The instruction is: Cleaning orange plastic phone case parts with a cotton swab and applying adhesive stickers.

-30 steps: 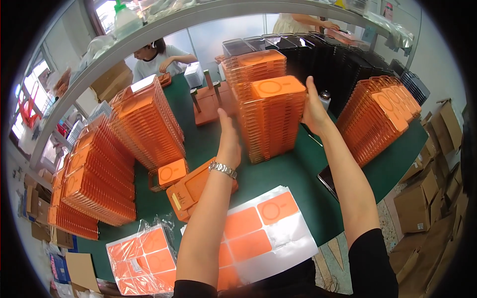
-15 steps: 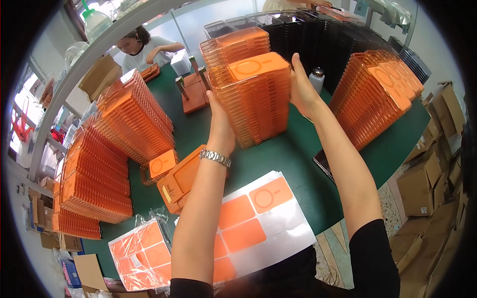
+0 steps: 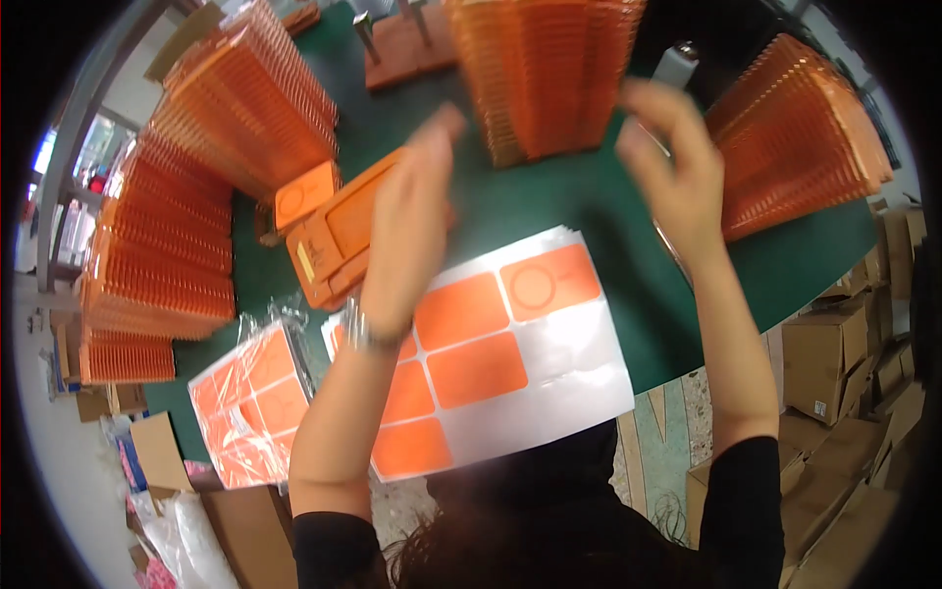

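Both of my hands are off the tall stack of orange see-through phone cases (image 3: 549,83) on the table, and neither holds anything. My left hand (image 3: 414,211), smeared by motion, has its fingers stretched out above the edge of an orange tray-like fixture (image 3: 339,236). To the right of the stack, my right hand (image 3: 679,172) hangs with thumb and fingers apart, also blurred. Closest to me lies a white sheet with orange rounded stickers (image 3: 476,368); one bears a ring mark and some places on it are bare. My left wrist, with a metal watch band, passes over its left side.
More stacks of orange cases stand at left (image 3: 162,255) and at right (image 3: 795,147). A plastic-wrapped pack of sticker sheets (image 3: 255,402) lies front left. Behind are an orange stand with posts (image 3: 412,49) and a white bottle (image 3: 675,64). Cardboard boxes (image 3: 824,363) fill the right floor.
Both hands have let go of the stack of cases and drawn back toward me. The view has tilted down, so the far side of the table is mostly out of sight.
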Available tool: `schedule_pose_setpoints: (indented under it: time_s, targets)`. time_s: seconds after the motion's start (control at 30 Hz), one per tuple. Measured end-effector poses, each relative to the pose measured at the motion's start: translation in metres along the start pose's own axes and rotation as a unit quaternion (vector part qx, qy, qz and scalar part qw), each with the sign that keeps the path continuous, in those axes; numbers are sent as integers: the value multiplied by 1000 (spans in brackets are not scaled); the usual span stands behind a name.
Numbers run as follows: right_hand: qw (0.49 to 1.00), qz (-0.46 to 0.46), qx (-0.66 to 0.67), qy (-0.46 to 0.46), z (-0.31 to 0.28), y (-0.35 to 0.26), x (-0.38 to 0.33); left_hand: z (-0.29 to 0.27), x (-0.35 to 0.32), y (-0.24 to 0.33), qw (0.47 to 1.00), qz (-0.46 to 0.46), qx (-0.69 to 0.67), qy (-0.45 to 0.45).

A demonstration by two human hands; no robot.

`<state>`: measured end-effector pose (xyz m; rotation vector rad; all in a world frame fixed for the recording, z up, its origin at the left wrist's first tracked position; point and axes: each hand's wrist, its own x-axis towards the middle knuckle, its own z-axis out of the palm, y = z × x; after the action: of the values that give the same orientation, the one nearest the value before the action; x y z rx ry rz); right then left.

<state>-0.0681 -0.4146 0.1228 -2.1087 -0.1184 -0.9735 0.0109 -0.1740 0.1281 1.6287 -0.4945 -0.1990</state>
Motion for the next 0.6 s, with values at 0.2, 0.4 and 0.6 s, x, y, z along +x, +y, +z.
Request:
schedule_pose_setpoints:
  time_s: [0.2,0.4,0.6]
  targets:
    - [915,-123,48,-380,55,-70,-144,-36,-236,-40,922,112,317,-192]
    - [777,-232,-206,-548,88,-105,-150,-12,-270,-63,923,110,337,-148]
    - [717,-299,-273,-567,107,-120,-154,-15,-282,-81,927,133,328,-123]
